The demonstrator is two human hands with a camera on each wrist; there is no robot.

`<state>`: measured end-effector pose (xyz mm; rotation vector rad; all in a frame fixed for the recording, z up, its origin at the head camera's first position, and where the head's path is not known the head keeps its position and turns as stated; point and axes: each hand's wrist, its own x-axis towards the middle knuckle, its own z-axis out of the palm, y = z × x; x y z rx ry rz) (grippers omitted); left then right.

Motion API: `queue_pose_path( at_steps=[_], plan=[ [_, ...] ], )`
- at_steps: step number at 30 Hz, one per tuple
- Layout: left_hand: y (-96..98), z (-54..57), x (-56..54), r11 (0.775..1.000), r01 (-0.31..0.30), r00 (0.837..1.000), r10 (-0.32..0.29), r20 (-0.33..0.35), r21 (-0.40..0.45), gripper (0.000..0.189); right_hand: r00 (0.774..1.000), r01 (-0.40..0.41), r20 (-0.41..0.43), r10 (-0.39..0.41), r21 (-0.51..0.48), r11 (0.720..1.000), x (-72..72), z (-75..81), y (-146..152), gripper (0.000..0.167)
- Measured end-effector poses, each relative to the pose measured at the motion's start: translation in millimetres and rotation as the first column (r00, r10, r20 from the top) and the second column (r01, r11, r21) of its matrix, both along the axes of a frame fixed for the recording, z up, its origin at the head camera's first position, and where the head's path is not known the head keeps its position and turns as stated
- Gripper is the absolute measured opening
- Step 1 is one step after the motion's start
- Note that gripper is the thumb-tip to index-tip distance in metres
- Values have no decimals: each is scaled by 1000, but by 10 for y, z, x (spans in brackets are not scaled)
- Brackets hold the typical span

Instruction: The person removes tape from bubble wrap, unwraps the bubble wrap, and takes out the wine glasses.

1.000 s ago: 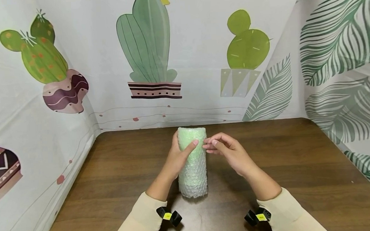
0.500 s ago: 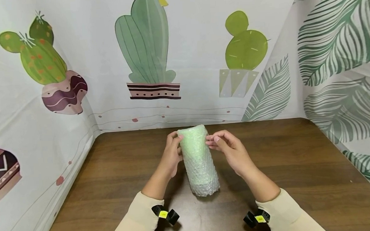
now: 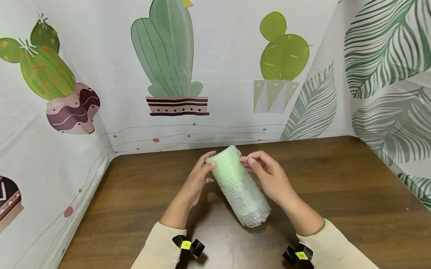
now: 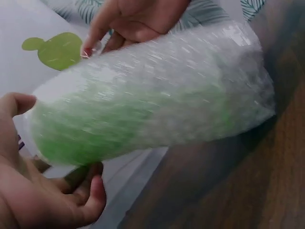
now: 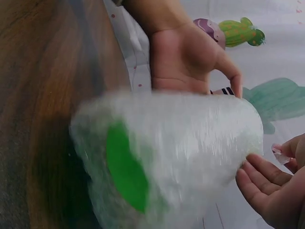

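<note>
A roll-shaped bundle in clear bubble wrap (image 3: 238,187), green showing through its upper part, leans in the head view with its lower end to the right. My left hand (image 3: 197,176) grips its upper end, the thumb on the near side and the fingers curling under, as the left wrist view shows. At the upper right side is my right hand (image 3: 267,173), its thumb and finger pinching a small clear piece of film (image 5: 281,155). I cannot tell whether that film is tape or the wrap's edge. Other fingers of the right hand touch the wrap.
The brown wooden table (image 3: 131,194) extends beneath and around the bundle. Behind it hangs a white cloth backdrop (image 3: 230,69) printed with cacti and leaves. A black wrist camera (image 3: 188,245) sits on each cream sleeve.
The bundle has gone from upright to tilted, its lower end swinging right. My left hand has shifted its grip to the upper left end. My right hand has hardly moved.
</note>
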<state>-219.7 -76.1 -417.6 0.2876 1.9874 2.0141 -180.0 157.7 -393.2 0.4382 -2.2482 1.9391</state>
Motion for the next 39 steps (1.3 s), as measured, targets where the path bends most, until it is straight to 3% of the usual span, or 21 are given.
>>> queue_pose_path(
  at_steps=[6, 14, 20, 27, 33, 39],
  plan=[
    [40, 45, 35, 999, 33, 999, -32, 22, -29, 61, 993, 53, -115, -29, 206, 977, 88, 27, -72, 20],
    [102, 90, 51, 996, -57, 997, 60, 42, -71, 75, 950, 79, -308, 48, 388, 918, 169, 15, -158, 13],
    [123, 74, 48, 991, -99, 993, 104, 51, -86, 70, 916, 85, -388, 98, 429, 899, 167, -21, -177, 14],
    [137, 31, 78, 984, -153, 987, 157, 42, -89, 65, 894, 107, -433, 116, 457, 883, 171, -60, -196, 15],
    [153, 17, 90, 977, -186, 982, 190, 25, -105, 64, 883, 113, -453, 126, 466, 877, 166, -71, -194, 15],
    [150, 16, 81, 971, -214, 975, 218, 32, -106, 63, 885, 102, -444, 141, 481, 871, 166, -68, -198, 12]
  ],
)
